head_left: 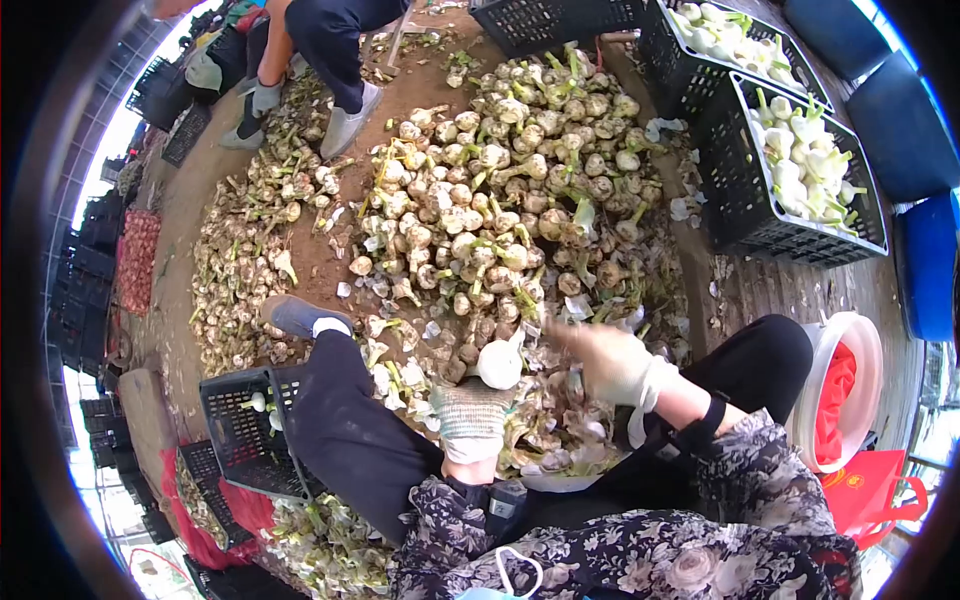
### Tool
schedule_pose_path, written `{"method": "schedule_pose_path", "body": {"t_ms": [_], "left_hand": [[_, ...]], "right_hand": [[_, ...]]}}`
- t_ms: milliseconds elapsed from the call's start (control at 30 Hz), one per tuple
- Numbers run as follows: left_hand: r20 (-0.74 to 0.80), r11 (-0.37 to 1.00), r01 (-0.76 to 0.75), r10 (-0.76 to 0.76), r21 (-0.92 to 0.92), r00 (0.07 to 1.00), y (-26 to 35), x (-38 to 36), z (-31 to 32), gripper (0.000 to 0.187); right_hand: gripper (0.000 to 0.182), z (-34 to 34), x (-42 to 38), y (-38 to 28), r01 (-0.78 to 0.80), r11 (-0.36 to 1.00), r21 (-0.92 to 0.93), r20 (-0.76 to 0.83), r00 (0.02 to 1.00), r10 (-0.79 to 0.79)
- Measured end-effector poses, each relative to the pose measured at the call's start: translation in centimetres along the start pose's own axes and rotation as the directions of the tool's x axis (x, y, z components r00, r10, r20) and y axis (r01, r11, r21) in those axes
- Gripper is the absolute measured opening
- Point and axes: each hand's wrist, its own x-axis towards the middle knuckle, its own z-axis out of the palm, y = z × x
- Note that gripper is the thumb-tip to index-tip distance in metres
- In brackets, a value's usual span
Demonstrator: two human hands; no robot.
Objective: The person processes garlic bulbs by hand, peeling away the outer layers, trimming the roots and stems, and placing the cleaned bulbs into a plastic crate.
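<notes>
My left hand [472, 408], in a knitted work glove, grips a clean white garlic bulb [500, 365] low in the middle, above a litter of peeled skins [560, 430]. Just to the right, my right hand [605, 360], in a pale glove, is blurred by motion; its fingers point toward the bulb, and what they hold, if anything, is hidden. Beyond both hands spreads a big pile of unpeeled, soil-marked garlic bulbs [540, 150] with green stem stubs.
Black crates [800, 238] of white bulbs stand at the upper right. A white bucket [868, 390] and red bag [865, 490] are at my right. Left of my leg sits another black crate [240, 440]. A person [345, 30] with gloved hands works at the upper left.
</notes>
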Motion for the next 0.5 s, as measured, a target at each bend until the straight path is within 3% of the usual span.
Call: {"method": "schedule_pose_path", "body": {"t_ms": [33,67,133,167,200,233,267,300,333,367,400,433,467,500], "left_hand": [[-0.034,0.999,0.008,-0.007,0.034,0.999,-0.5,-0.1,0.4,0.012],[0.027,0.995,-0.011,0.008,0.102,1.000,-1.3,-0.5,0.9,0.012],[-0.130,0.989,0.019,0.000,0.147,0.991,-1.1,0.4,-1.1,0.015],[0.055,0.989,0.081,-0.088,0.121,0.995,-0.5,0.1,-1.8,0.022],[0.052,0.989,0.083,-0.090,0.123,0.995,-0.3,0.2,-2.4,0.022],[-0.049,0.983,0.039,-0.031,0.177,0.998,-0.2,0.2,-1.6,0.024],[-0.145,0.972,-0.004,0.039,0.233,0.989,-0.1,0.2,-0.9,0.025],[-0.180,0.994,0.040,-0.022,0.098,0.983,0.6,0.3,-0.4,0.028],[-0.179,0.995,0.033,-0.015,0.097,0.984,0.6,0.2,-0.1,0.028],[-0.092,0.991,-0.043,0.054,0.125,0.994,0.4,0.0,0.2,0.029],[-0.002,0.983,-0.109,0.111,0.147,0.994,0.1,-0.1,0.4,0.030],[0.056,0.971,-0.193,0.186,0.144,0.981,0.2,0.7,-1.2,0.030],[0.192,0.915,-0.264,0.212,0.306,0.958,-0.3,0.8,-1.8,0.028],[0.187,0.906,-0.256,0.202,0.336,0.961,-1.2,0.1,-0.4,0.029]], "right_hand": [[0.042,0.4,0.6,0.5,0.116,0.977,0.178,-0.138,0.986,-0.092],[0.042,0.8,1.2,0.6,0.252,0.910,0.329,-0.287,0.945,-0.158],[0.039,2.3,1.8,0.0,0.326,0.831,0.451,-0.312,0.930,-0.196],[0.033,2.4,1.1,-1.0,0.185,0.806,0.563,-0.270,0.962,-0.032],[0.031,2.9,0.6,-1.5,0.063,0.772,0.633,-0.146,0.989,0.038],[0.030,2.5,-0.4,-2.1,0.189,0.787,0.588,-0.051,0.979,-0.197],[0.030,2.1,-1.3,-2.3,0.322,0.768,0.554,0.059,0.905,-0.421],[0.028,2.5,-1.6,-2.2,0.209,0.858,0.470,0.274,0.889,-0.367],[0.026,2.7,-1.7,-2.2,0.109,0.929,0.353,0.472,0.837,-0.278],[0.026,2.5,-1.3,-1.7,0.003,0.995,-0.104,0.603,0.795,0.060],[0.028,1.0,-0.7,-2.2,-0.026,0.933,-0.359,0.597,0.762,0.251],[0.028,0.6,-0.6,-1.5,-0.077,0.946,-0.316,0.419,0.883,0.212],[0.029,0.2,-0.6,-0.3,-0.118,0.954,-0.277,0.212,0.961,0.180],[0.030,1.5,-0.7,1.4,-0.050,0.998,0.025,-0.046,0.998,0.051]]}}
